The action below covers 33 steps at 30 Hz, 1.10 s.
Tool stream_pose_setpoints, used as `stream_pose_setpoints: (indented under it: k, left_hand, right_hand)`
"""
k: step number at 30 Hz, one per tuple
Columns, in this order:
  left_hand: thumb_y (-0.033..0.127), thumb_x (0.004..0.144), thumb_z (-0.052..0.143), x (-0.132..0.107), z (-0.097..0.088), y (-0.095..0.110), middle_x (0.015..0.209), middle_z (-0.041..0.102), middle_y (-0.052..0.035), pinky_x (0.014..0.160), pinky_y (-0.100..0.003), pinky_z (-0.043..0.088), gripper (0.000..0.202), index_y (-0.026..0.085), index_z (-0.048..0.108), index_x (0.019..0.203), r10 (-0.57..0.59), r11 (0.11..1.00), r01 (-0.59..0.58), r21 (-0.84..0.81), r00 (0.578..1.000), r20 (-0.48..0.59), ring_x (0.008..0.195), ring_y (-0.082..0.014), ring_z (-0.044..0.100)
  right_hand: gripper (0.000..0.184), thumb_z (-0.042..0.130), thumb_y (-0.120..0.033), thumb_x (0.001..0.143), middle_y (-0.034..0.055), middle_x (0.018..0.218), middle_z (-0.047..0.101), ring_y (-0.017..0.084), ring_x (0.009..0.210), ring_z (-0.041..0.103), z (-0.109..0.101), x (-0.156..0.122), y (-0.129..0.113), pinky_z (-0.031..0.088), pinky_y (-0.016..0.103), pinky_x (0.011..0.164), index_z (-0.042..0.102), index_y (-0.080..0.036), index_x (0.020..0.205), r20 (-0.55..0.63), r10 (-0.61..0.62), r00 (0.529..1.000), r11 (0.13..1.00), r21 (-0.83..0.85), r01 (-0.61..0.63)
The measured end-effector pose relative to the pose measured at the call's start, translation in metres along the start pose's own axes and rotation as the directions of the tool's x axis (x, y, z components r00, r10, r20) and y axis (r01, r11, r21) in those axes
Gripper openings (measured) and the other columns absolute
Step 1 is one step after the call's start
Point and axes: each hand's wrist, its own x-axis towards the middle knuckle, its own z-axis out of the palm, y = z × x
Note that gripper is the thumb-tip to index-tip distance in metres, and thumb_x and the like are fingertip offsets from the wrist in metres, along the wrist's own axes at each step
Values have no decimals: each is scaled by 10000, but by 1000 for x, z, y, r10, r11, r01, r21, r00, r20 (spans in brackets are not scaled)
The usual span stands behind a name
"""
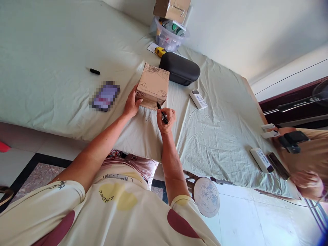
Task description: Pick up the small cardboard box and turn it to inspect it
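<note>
A small cardboard box stands on the pale green cloth, with black scribbled drawings along its top edges and corners. My left hand grips the box at its left side, thumb on the near face. In my right hand is a black marker pen, its tip at the upper right of the box's near face. A black pen cap lies apart on the cloth to the left. Below it is a phone with a blurred screen.
Behind the box are a black hard case, a yellow tape measure and a clear plastic tub of bottles. A white device lies right of it. Another person's hand is at the far right, and a round stool stands below.
</note>
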Motion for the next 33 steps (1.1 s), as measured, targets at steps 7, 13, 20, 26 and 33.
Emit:
stream_pose_setpoints:
  k: [7, 13, 20, 26, 33]
  left_hand:
    - [601, 937, 680, 0, 0, 0, 1669, 432, -137, 1324, -459, 301, 818, 265, 353, 1607, -12, 1000, 12, -5, 1000, -5, 1560, -282, 412]
    - [595, 947, 676, -1, 0, 3, 1675, 419, -151, 1331, -459, 283, 810, 257, 350, 1606, 11, 1000, -11, -15, 1000, -9, 1573, -282, 391]
    - [515, 942, 708, -5, 2, -13, 1601, 481, -181, 1186, -475, 496, 808, 274, 317, 1606, -58, 998, 58, 0, 992, -112, 1441, -295, 550]
    - [457, 943, 684, -15, -2, -3, 1499, 565, -185, 1215, -503, 456, 712, 224, 397, 1551, -33, 982, 73, 173, 974, -222, 1416, -303, 561]
    - [408, 942, 623, -40, -56, 44, 1487, 583, -161, 1303, -557, 326, 554, 249, 502, 1459, 18, 931, 83, 357, 963, -270, 1462, -345, 506]
  right_hand:
    - [366, 453, -565, 1041, 15, 818, 628, 186, 771, 618, -6, 0, 6, 499, 408, 873, 564, -258, 876, -161, 60, 985, 998, 36, -55]
    - [391, 471, -593, 1030, 21, 816, 605, 191, 774, 605, -6, -2, 3, 518, 422, 865, 585, -251, 877, -130, 67, 989, 993, 104, -54]
    - [405, 399, -595, 1059, 18, 829, 563, 174, 764, 628, -12, 4, 21, 536, 351, 733, 577, -243, 966, -371, 145, 917, 985, 140, -100]
    - [384, 564, -451, 963, 112, 1154, 671, 243, 1094, 633, -10, 10, 48, 511, 453, 1016, 641, -191, 1235, -95, 332, 938, 942, -16, -335]
    - [424, 623, -308, 927, 155, 1287, 645, 321, 1229, 570, -13, 10, 46, 400, 533, 1089, 693, -223, 1336, 77, 609, 789, 756, -355, -549]
